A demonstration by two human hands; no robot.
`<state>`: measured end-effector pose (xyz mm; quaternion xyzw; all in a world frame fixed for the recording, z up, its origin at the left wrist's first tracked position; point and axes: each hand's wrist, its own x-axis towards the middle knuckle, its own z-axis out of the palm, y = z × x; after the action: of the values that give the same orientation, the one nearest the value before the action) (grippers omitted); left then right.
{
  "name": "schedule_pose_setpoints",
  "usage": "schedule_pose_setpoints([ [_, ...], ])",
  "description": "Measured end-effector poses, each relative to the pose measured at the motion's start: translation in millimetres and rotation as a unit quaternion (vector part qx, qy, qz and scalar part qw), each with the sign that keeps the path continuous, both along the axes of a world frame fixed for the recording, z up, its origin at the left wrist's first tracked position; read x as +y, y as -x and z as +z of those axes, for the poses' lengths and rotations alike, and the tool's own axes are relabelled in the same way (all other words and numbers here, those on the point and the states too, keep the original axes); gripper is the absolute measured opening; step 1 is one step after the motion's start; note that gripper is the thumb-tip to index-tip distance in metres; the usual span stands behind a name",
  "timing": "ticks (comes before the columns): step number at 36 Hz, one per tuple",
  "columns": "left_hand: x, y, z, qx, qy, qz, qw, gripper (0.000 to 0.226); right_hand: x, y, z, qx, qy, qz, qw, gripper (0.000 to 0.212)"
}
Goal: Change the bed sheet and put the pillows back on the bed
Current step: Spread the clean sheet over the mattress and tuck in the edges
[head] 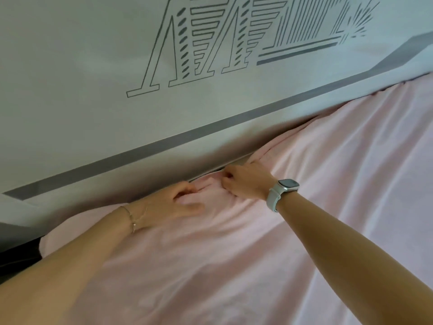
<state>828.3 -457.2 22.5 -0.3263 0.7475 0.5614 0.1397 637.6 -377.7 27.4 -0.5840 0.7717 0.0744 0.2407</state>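
Note:
A pale pink bed sheet point(316, 184) covers the mattress and runs up to the white headboard point(93, 90). My left hand point(173, 205) lies on the bunched sheet edge by the headboard, its fingertips curled into the folds. Close to its right, my right hand point(246, 181), with a watch on the wrist, grips a fold of the sheet right at the gap under the headboard. The sheet is wrinkled around both hands. No pillows are in view.
The headboard bears a grey line drawing point(234, 43) and a grey stripe point(164, 141). At the far left a dark gap point(18, 256) shows beside the mattress corner.

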Motion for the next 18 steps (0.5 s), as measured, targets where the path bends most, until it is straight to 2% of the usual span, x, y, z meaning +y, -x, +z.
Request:
schedule_pose_setpoints([
  [1,-2.2,5.3,3.2,0.009,0.019,0.03,0.999,0.017,3.8,1.7,5.4,-0.009,0.001,-0.007,1.0,0.02],
  [3,-7.1,17.4,-2.2,0.018,0.074,0.086,0.993,0.023,10.5,3.8,12.2,-0.015,0.012,-0.027,0.999,0.034],
  [5,-6.4,28.0,-5.2,0.015,0.069,0.105,0.992,0.018,15.2,5.9,15.4,-0.018,0.039,-0.046,0.998,0.046],
  [7,-2.3,34.7,-7.6,-0.021,0.046,0.104,0.993,0.05,17.6,8.4,18.1,-0.027,0.041,-0.056,0.997,0.054],
  [8,-1.0,36.3,-8.3,-0.031,0.035,0.112,0.993,0.057,17.9,9.9,20.2,-0.035,0.027,-0.063,0.997,0.056],
  [10,-0.3,37.0,-6.9,-0.034,0.001,0.127,0.991,0.044,15.0,12.8,23.1,-0.063,-0.021,-0.078,0.995,0.058],
  [12,4.6,33.1,-2.8,-0.004,-0.076,0.161,0.984,0.018,8.3,14.8,26.0,-0.076,-0.075,-0.068,0.992,0.051],
  [13,7.4,31.0,1.0,0.008,-0.099,0.174,0.98,0.011,4.3,15.4,27.2,-0.074,-0.091,-0.056,0.991,0.039],
  [15,10.3,26.4,-0.1,0.033,-0.119,0.181,0.976,0.015,-2.7,15.7,30.6,-0.059,-0.083,-0.041,0.994,0.011],
  [18,12.1,22.7,-2.3,0.055,-0.113,0.198,0.972,0.022,-10.3,12.3,36.5,-0.002,0.004,-0.018,1.0,0.011],
])
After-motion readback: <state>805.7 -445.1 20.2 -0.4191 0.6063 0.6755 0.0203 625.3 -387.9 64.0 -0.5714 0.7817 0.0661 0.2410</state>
